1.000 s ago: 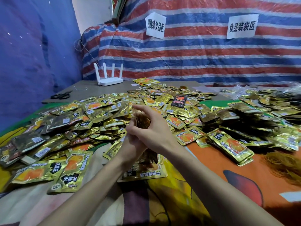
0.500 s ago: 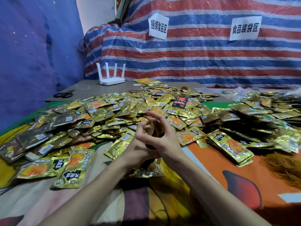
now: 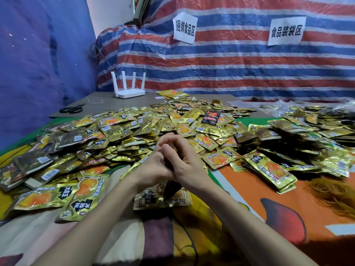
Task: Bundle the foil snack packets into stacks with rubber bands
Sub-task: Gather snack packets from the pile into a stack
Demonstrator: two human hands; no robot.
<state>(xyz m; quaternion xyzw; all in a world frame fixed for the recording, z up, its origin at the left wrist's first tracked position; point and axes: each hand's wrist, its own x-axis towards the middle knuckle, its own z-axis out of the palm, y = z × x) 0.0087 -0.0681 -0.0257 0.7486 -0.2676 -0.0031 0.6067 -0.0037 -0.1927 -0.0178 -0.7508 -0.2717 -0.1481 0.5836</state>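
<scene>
Left hand [image 3: 153,167] and right hand [image 3: 185,162] both curled tight round an upright stack [image 3: 171,187], just above a loose packet [image 3: 151,199] on the cloth [image 3: 249,189]. Band on it: cannot tell. Risk: slick foil fans out, or a band snaps off, if grip eases. Band pile [image 3: 334,194] at right.

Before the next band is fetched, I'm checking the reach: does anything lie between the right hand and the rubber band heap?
Partly. A stack of gold packets lies on the orange cloth between the right hand and the rubber band heap, its near end about on the straight line. Closer in, the cloth is bare.
</scene>
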